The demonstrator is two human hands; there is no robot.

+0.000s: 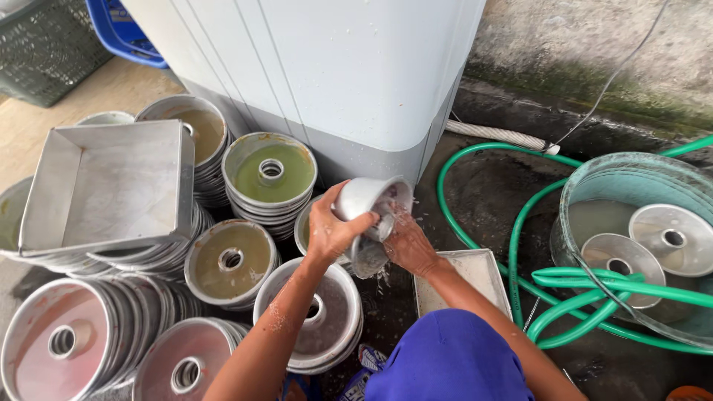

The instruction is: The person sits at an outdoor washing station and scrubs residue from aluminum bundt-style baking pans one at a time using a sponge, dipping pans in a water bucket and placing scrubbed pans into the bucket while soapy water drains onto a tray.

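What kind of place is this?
Probably an outdoor washing-up spot: stacks of ring-shaped metal cake pans, a green hose and a tub of water sit on wet concrete.

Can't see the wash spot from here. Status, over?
Left hand grips ring mould by the rim, tilted. Right hand scrubs inside, water dripping. Stacked moulds crowd close on the left.

- Wet, dark concrete floor [490, 193]; daylight, no lamp visible.
- Stained, mossy wall [594, 52] at rear.
- White washing machine [334, 67] against the wall.
- Pale dry floor [82, 96] at left, baskets [44, 44] beyond.
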